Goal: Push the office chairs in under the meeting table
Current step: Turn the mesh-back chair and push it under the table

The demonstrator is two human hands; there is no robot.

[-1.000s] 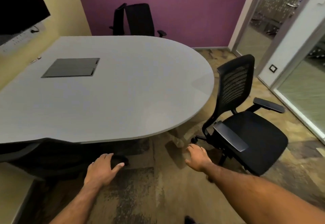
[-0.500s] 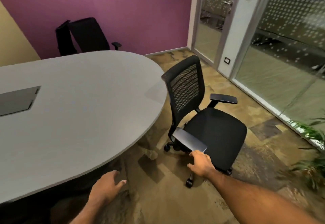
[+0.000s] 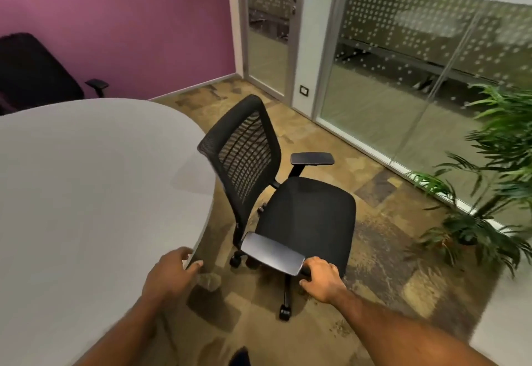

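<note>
A black mesh-backed office chair [image 3: 302, 216] stands on the carpet beside the rounded end of the grey meeting table [image 3: 86, 193]. Its backrest is toward the table and its seat faces away from it. My right hand [image 3: 321, 275] grips the front end of the chair's near armrest [image 3: 272, 253]. My left hand [image 3: 171, 273] hovers over the table's edge, fingers loosely curled, holding nothing. A second black chair [image 3: 34, 72] stands at the table's far side against the purple wall.
Glass partitions and a glass door [image 3: 267, 34] run along the right. A leafy potted plant [image 3: 495, 187] stands right of the chair. A dark shoe tip [image 3: 240, 357] shows at the bottom edge.
The view has swung right toward the chair. My right hand went from open over the floor to gripping the near armrest. My left hand rose toward the table's edge.
</note>
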